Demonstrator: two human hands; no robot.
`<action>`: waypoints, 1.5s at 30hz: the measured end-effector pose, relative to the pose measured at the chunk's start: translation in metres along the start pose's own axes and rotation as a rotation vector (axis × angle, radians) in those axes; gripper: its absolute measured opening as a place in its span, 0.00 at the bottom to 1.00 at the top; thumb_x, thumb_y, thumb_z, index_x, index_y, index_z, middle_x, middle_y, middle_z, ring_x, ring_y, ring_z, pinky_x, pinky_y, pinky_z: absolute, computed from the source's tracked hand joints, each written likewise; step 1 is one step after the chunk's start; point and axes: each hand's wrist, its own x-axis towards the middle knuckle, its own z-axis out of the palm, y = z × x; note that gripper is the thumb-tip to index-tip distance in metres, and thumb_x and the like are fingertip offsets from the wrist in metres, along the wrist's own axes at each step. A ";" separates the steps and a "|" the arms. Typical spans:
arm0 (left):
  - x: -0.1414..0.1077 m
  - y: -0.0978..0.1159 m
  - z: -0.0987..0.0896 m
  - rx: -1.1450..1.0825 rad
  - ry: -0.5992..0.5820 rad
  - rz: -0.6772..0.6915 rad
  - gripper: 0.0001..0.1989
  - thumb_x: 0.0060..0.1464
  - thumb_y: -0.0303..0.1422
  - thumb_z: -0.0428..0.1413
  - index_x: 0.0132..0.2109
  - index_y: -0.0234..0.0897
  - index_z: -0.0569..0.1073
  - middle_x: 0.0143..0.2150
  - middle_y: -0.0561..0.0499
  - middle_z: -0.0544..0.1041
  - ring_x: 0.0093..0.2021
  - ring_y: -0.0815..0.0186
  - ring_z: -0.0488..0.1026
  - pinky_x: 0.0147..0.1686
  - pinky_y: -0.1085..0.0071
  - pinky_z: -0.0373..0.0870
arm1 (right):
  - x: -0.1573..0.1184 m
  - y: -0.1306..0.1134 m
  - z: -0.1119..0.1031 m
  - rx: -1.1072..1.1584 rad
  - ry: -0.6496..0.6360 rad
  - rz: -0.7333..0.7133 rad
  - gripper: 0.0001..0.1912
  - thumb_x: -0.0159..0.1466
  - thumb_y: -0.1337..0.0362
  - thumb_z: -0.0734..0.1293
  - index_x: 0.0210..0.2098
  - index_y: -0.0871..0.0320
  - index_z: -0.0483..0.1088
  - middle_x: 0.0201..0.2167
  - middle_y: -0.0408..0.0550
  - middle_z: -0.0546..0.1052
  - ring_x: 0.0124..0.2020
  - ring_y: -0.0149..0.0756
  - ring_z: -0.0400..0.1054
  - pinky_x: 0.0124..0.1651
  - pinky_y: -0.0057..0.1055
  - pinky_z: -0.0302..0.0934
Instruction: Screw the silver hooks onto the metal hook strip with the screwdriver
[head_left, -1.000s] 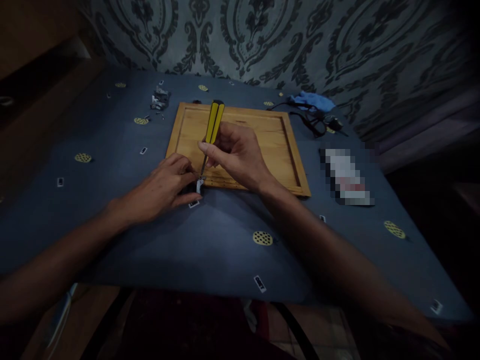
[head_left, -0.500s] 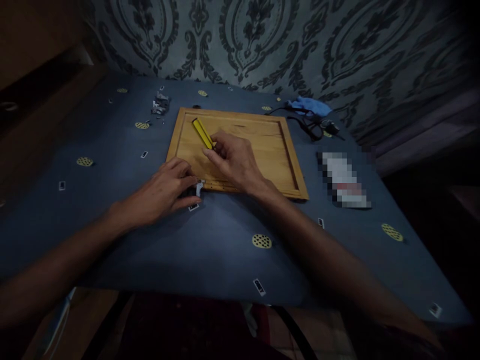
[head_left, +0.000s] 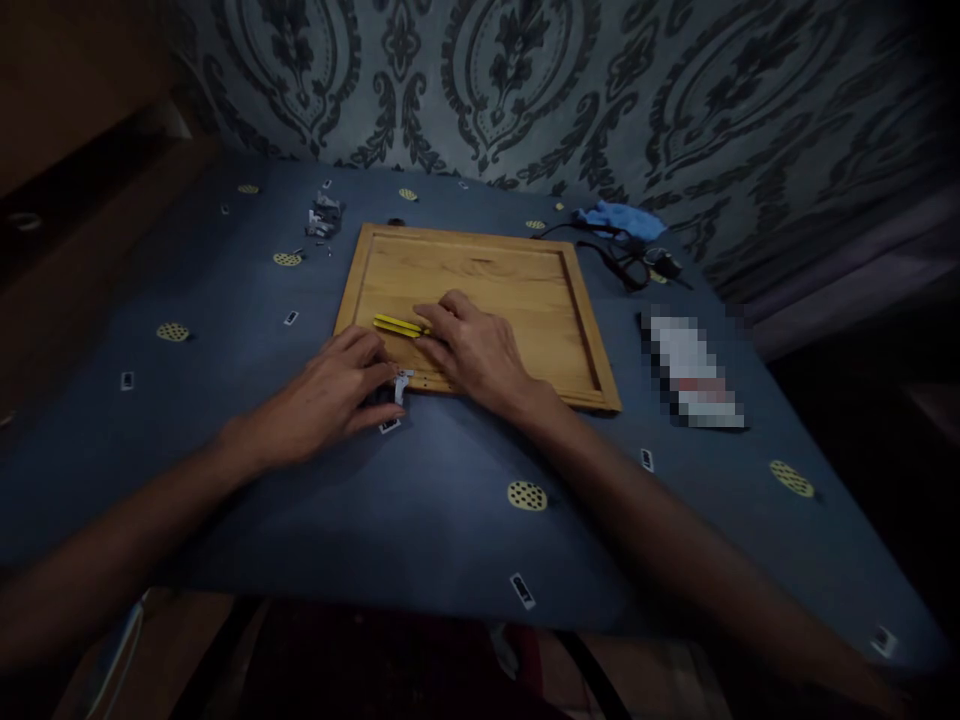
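A wooden panel with a raised frame lies flat on the table, like a small cabinet door. At its near left edge my left hand is closed on a small metal hinge, pinched between thumb and fingers against the wood. Over the panel, my right hand grips one end of a yellow-handled screwdriver, whose handle points left and lies almost level. The fingers hide its shaft and tip. Small dark holes show in the near frame edge, right of the hinge.
More metal hinges and small loose bits lie at the back left. At the back right are a blue cloth and black eyeglasses. A blurred-out packet lies right of the panel. A patterned wall stands behind the table.
My right hand has tipped the screwdriver from a steep slant to nearly level, lowering its handle toward my left hand. My left hand stays on the hinge.
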 end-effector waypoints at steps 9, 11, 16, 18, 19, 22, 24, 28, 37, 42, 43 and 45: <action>0.000 -0.001 0.000 -0.022 0.001 -0.021 0.15 0.71 0.43 0.59 0.52 0.35 0.80 0.51 0.41 0.77 0.55 0.51 0.72 0.55 0.53 0.75 | -0.066 -0.005 0.012 0.243 0.198 -0.378 0.16 0.77 0.68 0.63 0.59 0.58 0.78 0.55 0.57 0.84 0.58 0.48 0.77 0.59 0.51 0.74; 0.000 -0.001 0.000 -0.016 -0.011 -0.021 0.16 0.71 0.44 0.59 0.52 0.35 0.80 0.51 0.41 0.77 0.54 0.52 0.72 0.54 0.53 0.75 | -0.068 -0.004 0.013 0.257 0.196 -0.388 0.18 0.76 0.68 0.63 0.62 0.56 0.77 0.58 0.56 0.84 0.62 0.48 0.76 0.62 0.54 0.73; 0.000 -0.001 0.000 -0.014 -0.014 -0.028 0.17 0.72 0.45 0.58 0.52 0.36 0.80 0.51 0.42 0.77 0.55 0.52 0.72 0.55 0.54 0.75 | -0.065 -0.001 0.013 0.260 0.143 -0.427 0.20 0.76 0.70 0.63 0.64 0.55 0.76 0.61 0.57 0.82 0.66 0.49 0.73 0.65 0.56 0.72; 0.000 -0.001 0.000 -0.016 -0.010 -0.020 0.17 0.72 0.45 0.58 0.53 0.35 0.79 0.51 0.41 0.77 0.56 0.51 0.72 0.55 0.54 0.75 | -0.063 -0.002 0.013 0.242 0.140 -0.435 0.19 0.76 0.70 0.63 0.62 0.56 0.77 0.60 0.57 0.83 0.67 0.49 0.73 0.65 0.55 0.72; 0.000 -0.001 0.000 -0.017 -0.010 -0.016 0.18 0.72 0.45 0.58 0.53 0.35 0.79 0.51 0.41 0.77 0.56 0.51 0.72 0.56 0.54 0.75 | -0.063 -0.002 0.013 0.232 0.147 -0.441 0.18 0.76 0.70 0.63 0.62 0.57 0.78 0.60 0.57 0.83 0.66 0.49 0.73 0.65 0.54 0.72; 0.001 0.000 0.000 -0.014 0.001 -0.008 0.18 0.72 0.44 0.57 0.52 0.33 0.80 0.51 0.40 0.77 0.55 0.51 0.73 0.55 0.54 0.76 | -0.064 -0.003 0.015 0.217 0.170 -0.451 0.17 0.77 0.70 0.63 0.61 0.59 0.78 0.60 0.57 0.83 0.65 0.49 0.74 0.65 0.53 0.72; 0.001 0.001 0.000 -0.013 0.012 -0.004 0.18 0.72 0.45 0.57 0.51 0.33 0.80 0.50 0.40 0.77 0.55 0.51 0.73 0.54 0.53 0.76 | -0.064 -0.003 0.015 0.220 0.161 -0.443 0.18 0.77 0.70 0.63 0.61 0.57 0.78 0.60 0.57 0.83 0.64 0.49 0.74 0.64 0.54 0.71; 0.000 0.002 0.001 -0.006 0.026 -0.009 0.16 0.72 0.44 0.58 0.52 0.34 0.79 0.51 0.40 0.77 0.56 0.50 0.73 0.54 0.53 0.76 | -0.065 -0.003 0.017 0.182 0.160 -0.437 0.17 0.77 0.69 0.63 0.60 0.54 0.79 0.60 0.54 0.83 0.63 0.47 0.75 0.63 0.52 0.70; 0.001 0.001 0.001 0.024 0.029 0.010 0.15 0.72 0.43 0.59 0.52 0.35 0.78 0.50 0.42 0.77 0.55 0.52 0.74 0.54 0.55 0.78 | -0.065 -0.004 0.017 0.124 0.204 -0.461 0.16 0.77 0.69 0.63 0.58 0.58 0.79 0.57 0.54 0.84 0.61 0.46 0.74 0.66 0.52 0.65; 0.000 0.000 0.006 0.005 0.092 0.023 0.13 0.72 0.41 0.58 0.51 0.34 0.77 0.49 0.42 0.77 0.55 0.52 0.74 0.53 0.56 0.77 | -0.067 -0.003 0.016 0.114 0.182 -0.445 0.16 0.77 0.69 0.64 0.60 0.56 0.78 0.58 0.52 0.84 0.61 0.45 0.73 0.67 0.53 0.64; -0.001 0.000 0.007 -0.004 0.115 0.030 0.13 0.72 0.41 0.59 0.51 0.34 0.77 0.49 0.42 0.77 0.55 0.53 0.74 0.54 0.56 0.77 | -0.067 -0.003 0.016 0.119 0.176 -0.443 0.16 0.76 0.69 0.65 0.60 0.55 0.78 0.58 0.52 0.84 0.61 0.45 0.73 0.67 0.53 0.64; -0.001 -0.001 0.008 -0.020 0.141 0.038 0.14 0.71 0.41 0.60 0.52 0.34 0.76 0.49 0.42 0.78 0.55 0.52 0.74 0.55 0.56 0.77 | -0.067 -0.003 0.016 0.120 0.183 -0.448 0.16 0.76 0.69 0.67 0.61 0.56 0.78 0.58 0.52 0.84 0.61 0.44 0.73 0.67 0.52 0.63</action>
